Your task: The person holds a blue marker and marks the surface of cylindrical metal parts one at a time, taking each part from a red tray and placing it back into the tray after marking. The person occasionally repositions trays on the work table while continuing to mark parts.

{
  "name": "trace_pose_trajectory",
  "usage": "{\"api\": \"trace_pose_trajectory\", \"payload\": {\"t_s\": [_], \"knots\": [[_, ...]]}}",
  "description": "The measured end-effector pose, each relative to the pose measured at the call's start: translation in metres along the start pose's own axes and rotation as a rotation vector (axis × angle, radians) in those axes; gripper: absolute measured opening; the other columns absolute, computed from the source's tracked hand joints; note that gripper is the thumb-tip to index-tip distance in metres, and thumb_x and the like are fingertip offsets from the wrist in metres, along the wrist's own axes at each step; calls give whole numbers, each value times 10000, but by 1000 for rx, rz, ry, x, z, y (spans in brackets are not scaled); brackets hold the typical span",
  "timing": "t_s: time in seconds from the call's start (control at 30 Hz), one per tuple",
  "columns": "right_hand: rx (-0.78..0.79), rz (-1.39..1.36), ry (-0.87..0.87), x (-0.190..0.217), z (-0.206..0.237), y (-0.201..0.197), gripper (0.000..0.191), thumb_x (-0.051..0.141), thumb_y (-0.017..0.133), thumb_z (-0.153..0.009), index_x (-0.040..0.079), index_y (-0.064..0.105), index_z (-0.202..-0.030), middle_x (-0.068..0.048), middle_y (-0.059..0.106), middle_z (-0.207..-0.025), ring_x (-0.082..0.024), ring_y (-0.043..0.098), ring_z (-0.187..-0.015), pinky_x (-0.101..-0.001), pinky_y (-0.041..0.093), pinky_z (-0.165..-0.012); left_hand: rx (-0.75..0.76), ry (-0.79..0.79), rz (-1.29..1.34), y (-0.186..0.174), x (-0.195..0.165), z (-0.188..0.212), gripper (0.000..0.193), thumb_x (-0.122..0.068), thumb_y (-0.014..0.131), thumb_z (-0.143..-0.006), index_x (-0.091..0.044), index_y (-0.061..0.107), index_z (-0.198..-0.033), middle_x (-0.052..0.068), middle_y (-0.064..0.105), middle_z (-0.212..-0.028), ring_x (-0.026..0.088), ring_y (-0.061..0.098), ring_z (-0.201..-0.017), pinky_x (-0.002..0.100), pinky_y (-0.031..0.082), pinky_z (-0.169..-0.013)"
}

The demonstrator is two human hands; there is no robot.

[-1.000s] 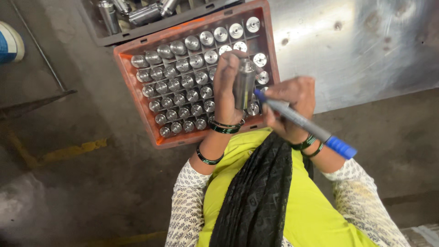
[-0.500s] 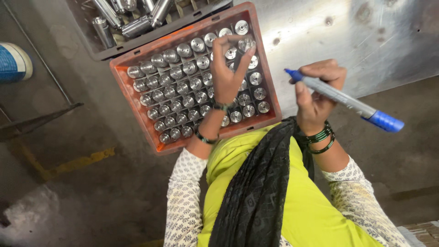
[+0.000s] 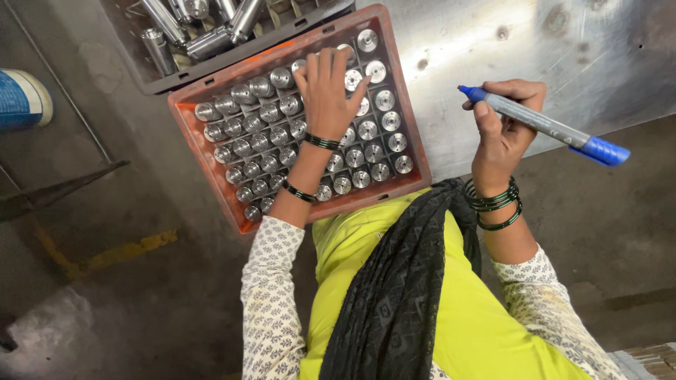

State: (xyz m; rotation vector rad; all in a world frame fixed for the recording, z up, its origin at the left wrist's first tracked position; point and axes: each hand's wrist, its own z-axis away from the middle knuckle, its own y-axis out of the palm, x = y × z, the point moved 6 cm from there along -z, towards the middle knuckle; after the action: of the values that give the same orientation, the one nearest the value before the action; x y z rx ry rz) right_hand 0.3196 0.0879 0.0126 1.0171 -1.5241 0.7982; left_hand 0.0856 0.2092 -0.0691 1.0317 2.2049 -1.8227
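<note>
An orange-red crate (image 3: pixel 415 134) holds several rows of upright shiny metal cylinders (image 3: pixel 262 131). My left hand (image 3: pixel 327 95) lies palm-down over the cylinders near the crate's far middle, fingers closed on the top of one. Whether it grips that cylinder is hidden under the palm. My right hand (image 3: pixel 501 134) is off to the right of the crate, above the metal table, shut on a grey marker with a blue cap and blue tip (image 3: pixel 542 127). The marker's tip points left toward the crate.
A dark tray (image 3: pixel 155 77) with loose long metal cylinders lies behind the crate. The crate rests on a scuffed steel table (image 3: pixel 549 42). A blue and white container (image 3: pixel 21 98) sits at the far left on the concrete floor, near a yellow floor line (image 3: pixel 120 253).
My right hand with the marker has drawn away from the crate to the right. My left hand has put the lifted cylinder down and now lies further up over the rows.
</note>
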Motion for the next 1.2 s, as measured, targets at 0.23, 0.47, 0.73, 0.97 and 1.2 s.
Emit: {"api": "trace_pose_trajectory", "payload": {"t_s": [0.23,0.47,0.73,0.97,1.2], "knots": [[19,-101,96,-10,2,10,234,131,681,-1101,11,520,-1222,-80,564,-1071,-151,638,-906,-283,560,-877,141,29,-201,28,5,-6,670,-385,853,-653,-41,584,-1161,117,642,-990,311,483,-1032,534,321,-889],[42,-130,68,-9,2,9,238,141,695,-1060,38,509,-1167,-62,571,-966,-117,587,-787,-252,542,-755,44,-89,78,-12,25,-12,373,-297,809,-872,-138,594,-1132,37,688,-1023,239,571,-995,484,409,-964],[103,-137,133,0,-4,29,252,83,689,-1073,19,507,-1235,-70,578,-1107,-151,660,-923,-272,561,-881,298,-434,1865,-71,-37,9,456,-443,576,-1057,-103,466,-1341,93,642,-1024,183,647,-836,387,562,-759],[224,134,-89,33,14,56,266,67,714,-1054,26,516,-1226,-95,588,-1131,-173,617,-980,-286,514,-917,58,-493,1795,-54,-70,9,501,-526,461,-1082,-115,444,-1367,37,558,-780,102,563,-669,269,501,-619],[300,337,-427,53,9,82,237,39,725,-950,38,563,-1124,-98,630,-1021,-233,586,-955,-369,430,-842,-79,-604,1784,-55,-71,19,368,-370,593,-1017,-38,548,-1169,34,588,-951,115,599,-824,262,518,-744]]}}
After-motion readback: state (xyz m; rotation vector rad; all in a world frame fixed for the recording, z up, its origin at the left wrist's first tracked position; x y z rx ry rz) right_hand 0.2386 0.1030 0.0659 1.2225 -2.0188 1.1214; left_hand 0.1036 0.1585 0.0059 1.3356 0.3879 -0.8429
